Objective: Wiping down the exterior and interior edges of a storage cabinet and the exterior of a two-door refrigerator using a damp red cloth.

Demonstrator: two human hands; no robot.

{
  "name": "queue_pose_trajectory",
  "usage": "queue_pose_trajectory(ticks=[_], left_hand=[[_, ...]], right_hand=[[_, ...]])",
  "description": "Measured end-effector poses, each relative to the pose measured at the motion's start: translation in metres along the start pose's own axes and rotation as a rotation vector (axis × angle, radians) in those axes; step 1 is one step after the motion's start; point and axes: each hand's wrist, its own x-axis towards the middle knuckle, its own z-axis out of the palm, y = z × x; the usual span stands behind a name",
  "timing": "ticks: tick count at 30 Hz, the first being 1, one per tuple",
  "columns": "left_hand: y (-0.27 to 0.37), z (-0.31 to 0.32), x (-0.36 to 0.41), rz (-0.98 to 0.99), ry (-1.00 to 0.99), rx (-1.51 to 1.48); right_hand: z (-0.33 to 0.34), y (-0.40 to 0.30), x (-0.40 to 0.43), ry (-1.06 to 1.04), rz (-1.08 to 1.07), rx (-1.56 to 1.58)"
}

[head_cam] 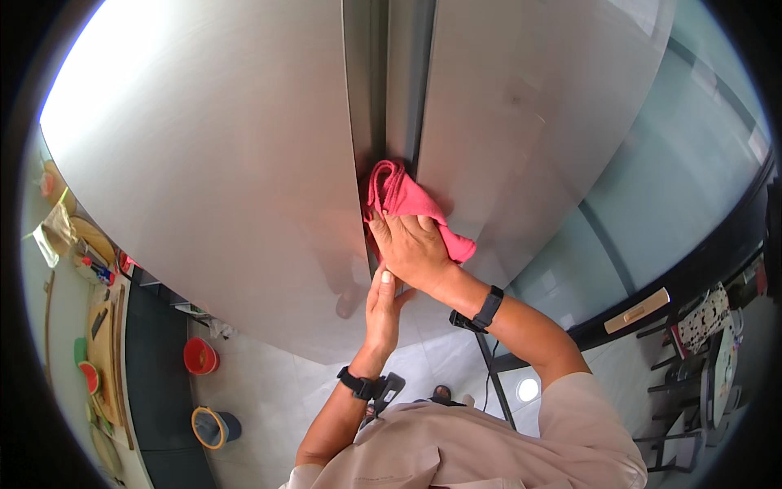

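Straight before me stand two tall, smooth metallic door panels, the left one (244,153) and the right one (507,122), with a recessed vertical channel (386,91) between them. My right hand (410,244) presses a folded pink cloth (406,192) at the lower part of this channel. Part of the cloth hangs over toward the right panel. Just below, my left hand (383,305) is upright near the left panel's edge, its fingertips close to or behind my right hand. Nothing shows in its palm. Both wrists wear black straps.
A glass door with a gold handle (637,310) is on the right, with a table (724,373) and chairs beyond. At left are a kitchen counter with a cutting board (101,348) and a cut watermelon (90,377), a red bucket (201,356) and a lined bin (215,427) on the floor.
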Motion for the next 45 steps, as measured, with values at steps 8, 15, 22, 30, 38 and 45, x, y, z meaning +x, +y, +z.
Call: queue_pose_trajectory(ticks=[8, 15, 22, 30, 38, 45], left_hand=[[-0.059, -0.001, 0.011, 0.224, 0.243, -0.042], [-0.028, 0.040, 0.026, 0.207, 0.348, -0.318], [-0.034, 0.043, 0.030, 0.257, 0.449, -0.397], [-0.076, 0.015, 0.036, 0.207, 0.551, -0.463], [-0.111, -0.012, 0.029, 0.126, 0.564, -0.540], [-0.138, -0.032, 0.030, 0.094, 0.585, -0.552]], right_hand=[[-0.020, 0.004, -0.002, -0.093, -0.076, 0.179], [-0.020, 0.021, -0.009, -0.005, -0.223, 0.138], [-0.001, 0.010, -0.042, -0.160, -0.396, 0.221], [0.014, 0.000, -0.063, -0.187, -0.494, 0.215], [0.040, -0.019, -0.101, -0.245, -0.577, 0.239], [0.052, -0.033, -0.120, -0.292, -0.683, 0.186]])
